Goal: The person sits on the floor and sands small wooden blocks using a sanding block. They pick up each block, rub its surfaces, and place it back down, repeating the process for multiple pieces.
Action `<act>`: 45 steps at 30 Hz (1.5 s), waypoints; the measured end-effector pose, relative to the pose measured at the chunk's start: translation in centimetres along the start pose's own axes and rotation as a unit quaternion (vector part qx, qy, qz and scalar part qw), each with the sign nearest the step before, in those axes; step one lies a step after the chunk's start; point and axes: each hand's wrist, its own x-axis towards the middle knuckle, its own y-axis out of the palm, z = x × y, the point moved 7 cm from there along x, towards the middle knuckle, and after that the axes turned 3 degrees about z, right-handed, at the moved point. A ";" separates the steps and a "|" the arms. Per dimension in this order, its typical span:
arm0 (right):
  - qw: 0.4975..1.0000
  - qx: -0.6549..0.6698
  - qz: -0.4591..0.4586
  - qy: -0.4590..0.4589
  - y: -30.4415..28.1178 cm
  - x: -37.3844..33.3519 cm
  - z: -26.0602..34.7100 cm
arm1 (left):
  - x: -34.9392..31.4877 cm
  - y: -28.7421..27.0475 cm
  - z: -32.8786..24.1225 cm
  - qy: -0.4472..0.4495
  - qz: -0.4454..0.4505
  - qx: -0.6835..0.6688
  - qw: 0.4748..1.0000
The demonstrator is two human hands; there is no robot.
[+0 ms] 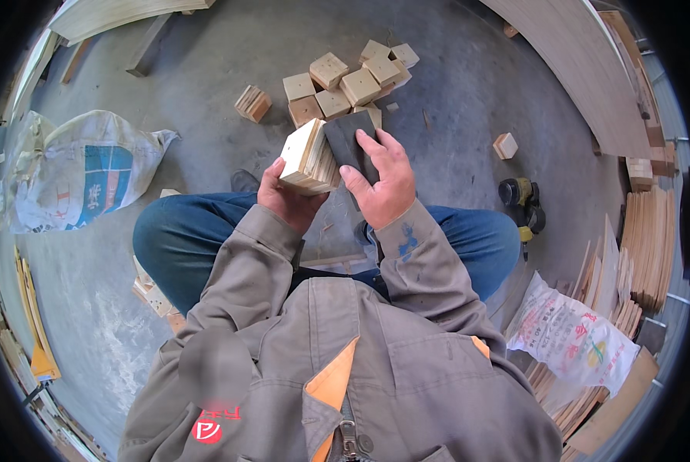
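My left hand (289,202) is closed around the lower left side of a layered plywood block (312,160), held up between my knees. In my right hand (385,175) is a dark grey flat rectangular piece (350,137), like sandpaper or a sanding pad; its exact kind cannot be made out. My thumb and fingers press on its upper face. The piece is tilted, with its left edge against or very close to the block's right side. Beyond my hands, several similar wooden blocks (360,86) lie in a loose pile on the floor.
A single block (252,103) lies left of the pile, another (505,145) to the right. By my right knee is a black and yellow power drill (524,206). White woven sacks lie left (91,165) and right (572,333). Thin wood sheets (645,246) are stacked at right.
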 end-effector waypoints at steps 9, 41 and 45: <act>1.000 -0.014 0.021 -0.019 -0.1 -2.3 1.6 | 0.3 -0.6 0.4 -0.004 -0.012 -0.014 1.000; 0.979 0.062 0.001 0.194 1.1 0.5 -7.0 | 0.2 -0.3 1.3 -0.031 -0.035 0.091 0.995; 0.956 0.183 -0.020 0.226 0.7 -1.1 -8.0 | -0.2 0.7 1.0 -0.022 -0.029 0.102 0.994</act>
